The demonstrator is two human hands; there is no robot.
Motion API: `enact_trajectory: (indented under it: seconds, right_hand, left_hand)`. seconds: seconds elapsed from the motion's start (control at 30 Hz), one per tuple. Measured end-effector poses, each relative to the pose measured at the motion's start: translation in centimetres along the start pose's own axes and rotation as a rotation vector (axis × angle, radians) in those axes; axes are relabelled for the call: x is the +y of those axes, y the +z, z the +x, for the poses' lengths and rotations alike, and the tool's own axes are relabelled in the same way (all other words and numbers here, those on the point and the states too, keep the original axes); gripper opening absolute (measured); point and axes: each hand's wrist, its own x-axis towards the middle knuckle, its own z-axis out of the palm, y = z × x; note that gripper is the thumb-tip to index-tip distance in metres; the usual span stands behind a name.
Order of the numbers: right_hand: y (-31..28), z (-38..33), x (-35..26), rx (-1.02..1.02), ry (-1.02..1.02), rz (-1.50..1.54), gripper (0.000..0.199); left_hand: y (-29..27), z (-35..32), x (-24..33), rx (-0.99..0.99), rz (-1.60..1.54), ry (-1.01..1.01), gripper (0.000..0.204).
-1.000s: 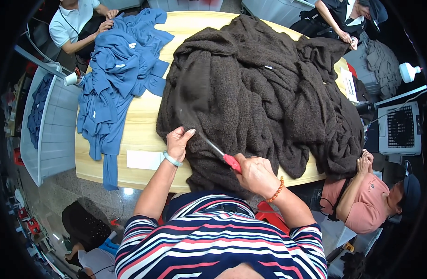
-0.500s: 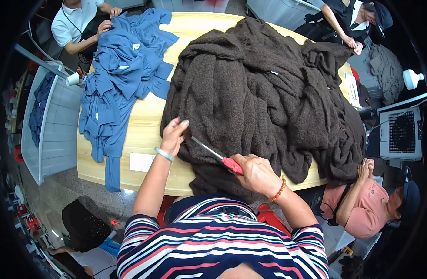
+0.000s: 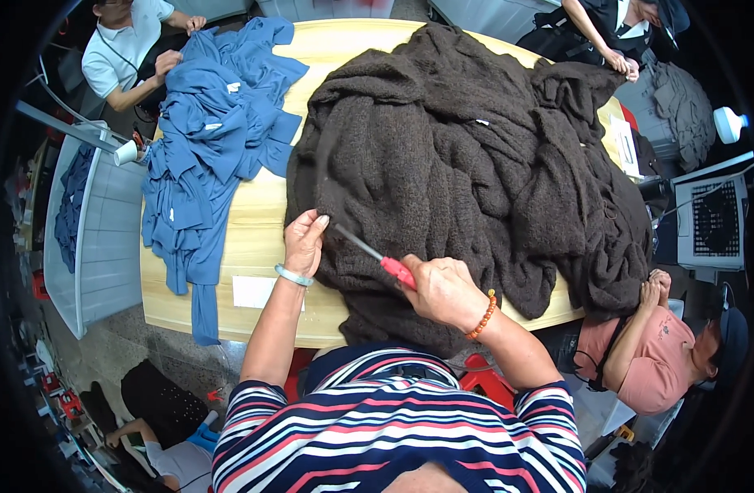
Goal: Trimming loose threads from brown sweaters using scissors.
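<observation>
So you've got your right hand point(image 3: 444, 289) wrapped snugly around the red handle of a thin metal tool point(image 3: 397, 272), its rod slanting up and left over the big pile of dark brown knits point(image 3: 459, 185). That pile covers the middle and right of the wooden table point(image 3: 254, 215). Your left hand point(image 3: 303, 244) is at the pile's left edge near the tip, thumb and fingers narrow, though I can't tell if they're pinching any cloth. White paper point(image 3: 256, 292) lies just beside that wrist, and blue clothes point(image 3: 213, 123) are heaped further left
</observation>
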Motion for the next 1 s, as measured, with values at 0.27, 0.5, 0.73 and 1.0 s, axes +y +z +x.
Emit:
enact_trajectory:
  seconds: [0.27, 0.5, 0.73, 1.0]
  right_hand:
    - [0.2, -0.6, 0.1, -0.177, 0.046, 0.116, 0.023]
    - [0.0, -0.6, -0.1, -0.116, 0.138, 0.095, 0.020]
    - [0.3, -1.1, 1.0, -0.196, 0.128, 0.131, 0.028]
    - [-0.4, 1.2, 1.1, 0.059, 0.099, 0.076, 0.018]
  left_hand:
    - [-0.5, -0.3, -0.1, -0.005, -0.119, -0.019, 0.014]
    - [-0.4, -0.2, -0.1, -0.051, -0.086, -0.007, 0.015]
    - [-1.2, 1.7, 1.4, 0.192, 0.141, -0.117, 0.020]
    - [-1.0, 7.5, 1.2, 0.155, 0.356, -0.014, 0.016]
